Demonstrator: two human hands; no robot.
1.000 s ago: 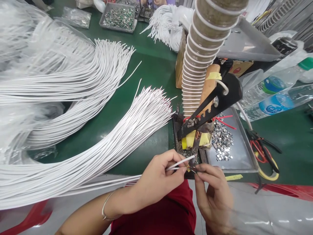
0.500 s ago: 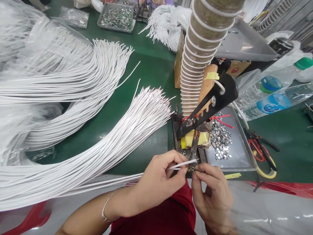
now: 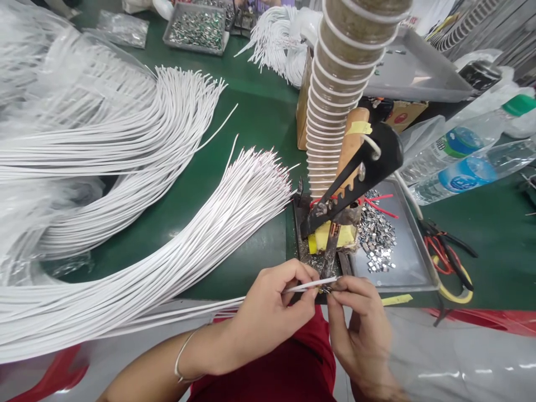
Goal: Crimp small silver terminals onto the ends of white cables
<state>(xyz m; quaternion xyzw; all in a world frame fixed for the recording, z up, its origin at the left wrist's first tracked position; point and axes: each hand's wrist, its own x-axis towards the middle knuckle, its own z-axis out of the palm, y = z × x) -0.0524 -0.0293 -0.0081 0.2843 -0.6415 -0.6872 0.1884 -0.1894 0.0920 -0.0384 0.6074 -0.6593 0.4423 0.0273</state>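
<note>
1. Left hand: thumb and index pinched together, clamped on two white wires; one wire's end pokes past the fingertips toward the right hand.
2. Right hand: thumb and index close together, gripping the edge of a small metallic part; other fingers curled loosely. Exact type of part: too small to tell.
3. The part sits between both hands' fingertips, just below the upper wire's end, at the near edge of the green tabletop.
4. Just beyond hands: black notched bracket, tilted; wooden handle beside it, yellow tape on top.
5. Behind bracket: clear ribbed hose, rising.
6. Right of bracket: grey metal tray with pile of small silver pieces.
7. Left of bracket: large white wire bundle; second bundle behind it.
8. Far right: pliers-like tool, two plastic bottles lying tilted.
</note>
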